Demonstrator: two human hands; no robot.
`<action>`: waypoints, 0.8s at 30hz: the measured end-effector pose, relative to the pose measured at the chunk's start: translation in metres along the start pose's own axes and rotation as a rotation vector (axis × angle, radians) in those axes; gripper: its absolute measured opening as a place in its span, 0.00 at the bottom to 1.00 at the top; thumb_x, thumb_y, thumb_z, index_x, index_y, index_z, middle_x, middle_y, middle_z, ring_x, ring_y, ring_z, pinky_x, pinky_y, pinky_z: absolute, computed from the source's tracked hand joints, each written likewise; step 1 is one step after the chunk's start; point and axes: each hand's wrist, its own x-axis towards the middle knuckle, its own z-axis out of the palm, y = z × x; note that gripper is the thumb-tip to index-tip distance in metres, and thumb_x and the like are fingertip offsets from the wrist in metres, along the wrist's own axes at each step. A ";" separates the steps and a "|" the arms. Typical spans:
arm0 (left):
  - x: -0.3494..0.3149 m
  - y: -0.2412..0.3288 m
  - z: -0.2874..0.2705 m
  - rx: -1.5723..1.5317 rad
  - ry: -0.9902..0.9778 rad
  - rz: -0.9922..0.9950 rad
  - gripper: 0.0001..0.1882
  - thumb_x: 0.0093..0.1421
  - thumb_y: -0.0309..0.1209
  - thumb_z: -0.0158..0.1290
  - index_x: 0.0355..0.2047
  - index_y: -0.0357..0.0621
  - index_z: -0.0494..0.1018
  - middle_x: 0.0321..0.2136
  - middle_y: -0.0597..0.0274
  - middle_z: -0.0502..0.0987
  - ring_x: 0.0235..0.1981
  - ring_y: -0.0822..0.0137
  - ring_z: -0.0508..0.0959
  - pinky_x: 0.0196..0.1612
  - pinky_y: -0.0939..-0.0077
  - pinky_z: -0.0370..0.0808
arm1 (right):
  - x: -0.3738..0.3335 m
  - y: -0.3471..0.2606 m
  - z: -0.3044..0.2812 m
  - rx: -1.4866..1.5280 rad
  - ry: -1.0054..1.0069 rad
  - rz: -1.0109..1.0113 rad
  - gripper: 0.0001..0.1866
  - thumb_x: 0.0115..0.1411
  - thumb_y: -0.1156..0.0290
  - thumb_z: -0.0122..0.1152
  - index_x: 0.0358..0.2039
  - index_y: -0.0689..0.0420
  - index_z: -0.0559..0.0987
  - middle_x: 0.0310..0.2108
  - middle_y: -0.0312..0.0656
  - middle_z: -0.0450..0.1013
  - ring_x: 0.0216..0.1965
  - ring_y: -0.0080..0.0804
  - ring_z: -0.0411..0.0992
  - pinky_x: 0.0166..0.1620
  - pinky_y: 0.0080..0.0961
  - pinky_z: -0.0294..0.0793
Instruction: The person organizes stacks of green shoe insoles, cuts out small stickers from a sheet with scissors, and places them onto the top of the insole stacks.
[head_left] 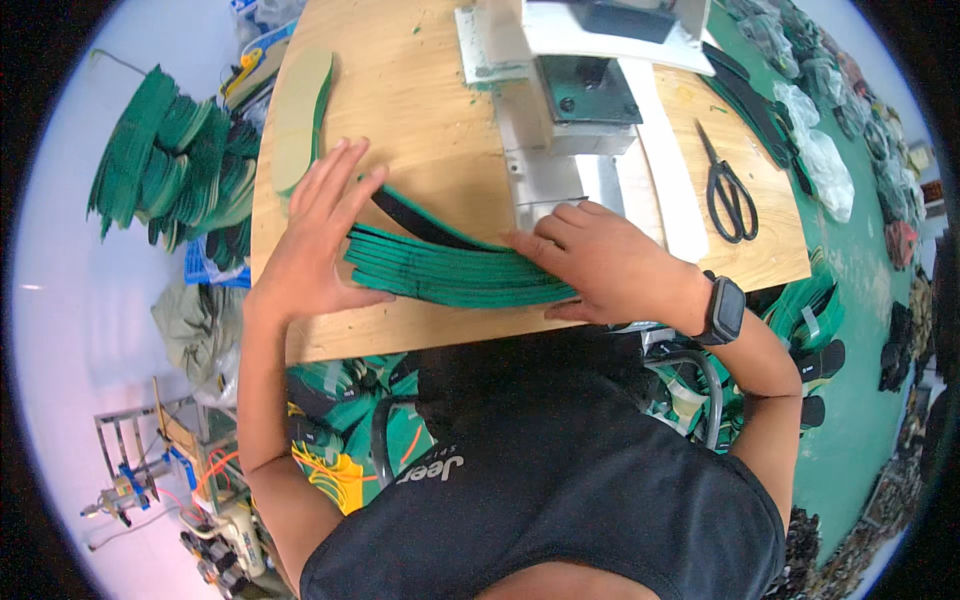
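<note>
In the head view, a stack of green insoles (pixel 455 272) is lying along the near edge of the counter (pixel 430 90), left of its middle. The right hand (pixel 605 255) is gripping the stack's right end, fingers over the far side and thumb on the near side. The left hand (pixel 318 240) is opening wide around the left end, its fingers spreading toward the far edge; whether it is touching the stack is hard to tell. Just behind the stack, a black-faced strip (pixel 425 222) is curving between the hands. A beige insole (pixel 302 110) is lying along the counter's left edge. Black-handled scissors (pixel 733 200) are resting near the right edge, blades pointing toward the far edge. A machine (pixel 590 100) is standing beyond the right hand.
</note>
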 end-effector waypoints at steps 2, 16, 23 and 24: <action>-0.008 -0.005 0.010 -0.092 0.031 -0.038 0.50 0.30 0.34 0.70 0.57 0.45 0.63 0.56 0.50 0.65 0.58 0.51 0.63 0.61 0.55 0.57 | 0.001 0.001 0.003 0.029 -0.045 0.052 0.36 0.40 0.64 0.70 0.51 0.61 0.67 0.35 0.45 0.67 0.38 0.45 0.67 0.41 0.36 0.68; -0.035 0.019 0.045 -0.381 0.312 -0.305 0.38 0.30 0.24 0.69 0.47 0.38 0.69 0.41 0.52 0.71 0.45 0.56 0.72 0.48 0.67 0.69 | -0.014 0.007 0.018 0.197 0.444 0.248 0.38 0.34 0.67 0.76 0.48 0.61 0.71 0.40 0.47 0.70 0.41 0.49 0.68 0.44 0.35 0.69; -0.037 0.023 0.052 -0.181 0.425 -0.302 0.36 0.32 0.26 0.70 0.45 0.40 0.69 0.45 0.50 0.70 0.47 0.55 0.71 0.50 0.67 0.68 | -0.036 0.020 0.020 0.225 0.321 0.260 0.41 0.35 0.70 0.77 0.52 0.60 0.67 0.44 0.48 0.67 0.44 0.44 0.67 0.47 0.32 0.68; -0.035 0.023 0.054 -0.161 0.453 -0.274 0.37 0.32 0.26 0.70 0.46 0.40 0.69 0.46 0.49 0.69 0.48 0.54 0.70 0.50 0.67 0.68 | -0.036 0.017 0.022 0.262 0.386 0.312 0.41 0.36 0.71 0.76 0.52 0.60 0.67 0.44 0.48 0.67 0.43 0.43 0.68 0.47 0.31 0.68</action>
